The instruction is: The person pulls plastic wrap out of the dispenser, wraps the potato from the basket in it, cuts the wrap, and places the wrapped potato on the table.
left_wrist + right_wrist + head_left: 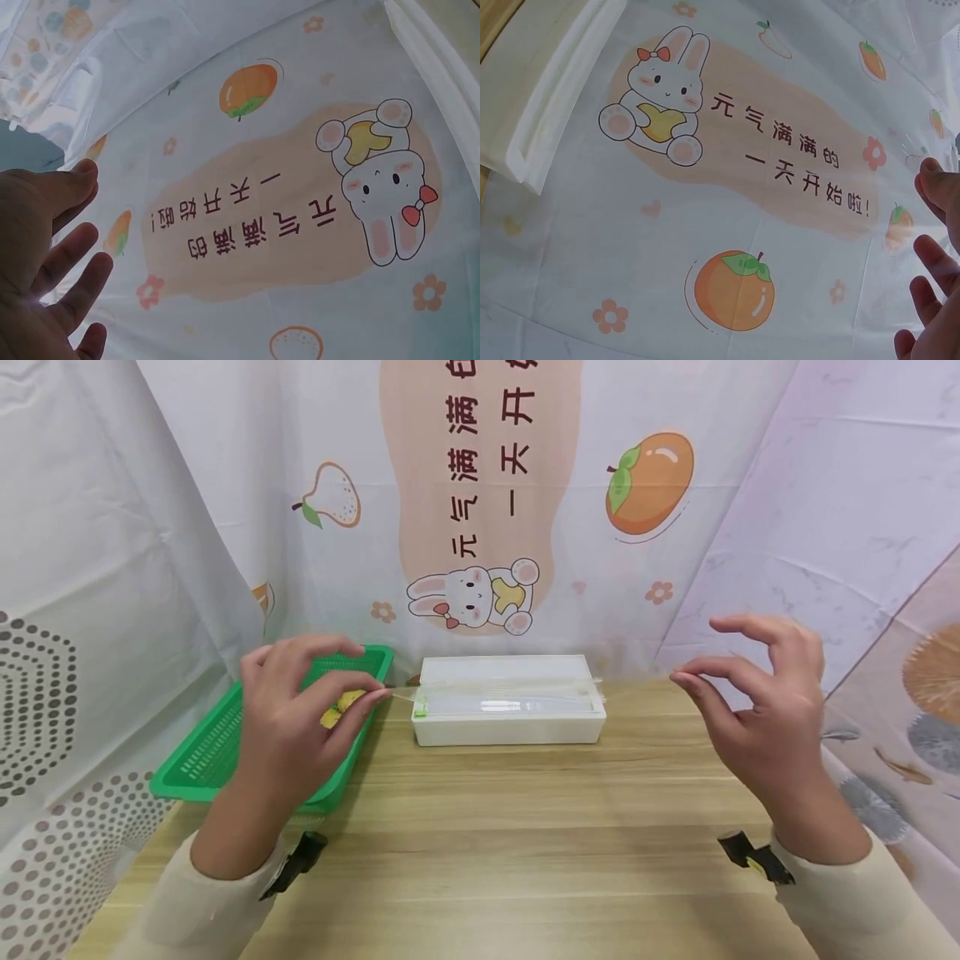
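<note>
1. Above the wood-grained surface (510, 827), left hand (288, 727) and right hand (780, 718) are pinching clear film (513, 687), other fingers curving loosely.
2. Between them, wrinkly film is stretching along a smooth white oblong box (510, 732).

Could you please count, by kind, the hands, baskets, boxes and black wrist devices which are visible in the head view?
Hands: 2 (left hand, right hand)
Green basket: 1
White box: 1
Black wrist devices: 2
Total: 6
</note>
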Motion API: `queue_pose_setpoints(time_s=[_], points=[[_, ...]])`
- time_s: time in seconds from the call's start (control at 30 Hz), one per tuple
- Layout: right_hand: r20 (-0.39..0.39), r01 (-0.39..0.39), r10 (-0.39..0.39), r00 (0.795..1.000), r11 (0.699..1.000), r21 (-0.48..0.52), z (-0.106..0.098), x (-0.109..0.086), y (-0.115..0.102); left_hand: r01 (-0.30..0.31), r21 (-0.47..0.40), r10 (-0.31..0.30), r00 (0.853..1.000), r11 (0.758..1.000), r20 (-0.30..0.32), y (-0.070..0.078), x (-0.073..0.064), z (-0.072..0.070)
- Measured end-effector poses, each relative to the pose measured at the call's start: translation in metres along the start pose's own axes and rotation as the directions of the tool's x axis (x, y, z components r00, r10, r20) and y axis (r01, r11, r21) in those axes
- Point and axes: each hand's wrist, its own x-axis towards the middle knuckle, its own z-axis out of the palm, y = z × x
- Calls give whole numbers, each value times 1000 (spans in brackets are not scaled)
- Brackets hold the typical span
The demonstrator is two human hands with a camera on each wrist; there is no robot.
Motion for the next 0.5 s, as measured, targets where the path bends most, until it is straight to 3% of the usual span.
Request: queue_pose_setpoints(time_s=[0.23, 0.5], points=[[22, 40, -40, 999, 999, -1, -11, -16, -12, -42, -29, 43, 998, 999, 36, 17, -12, -12], [82, 138, -144, 986, 988, 74, -25, -37, -28, -84, -80, 92, 990, 993, 104, 31, -32, -25]])
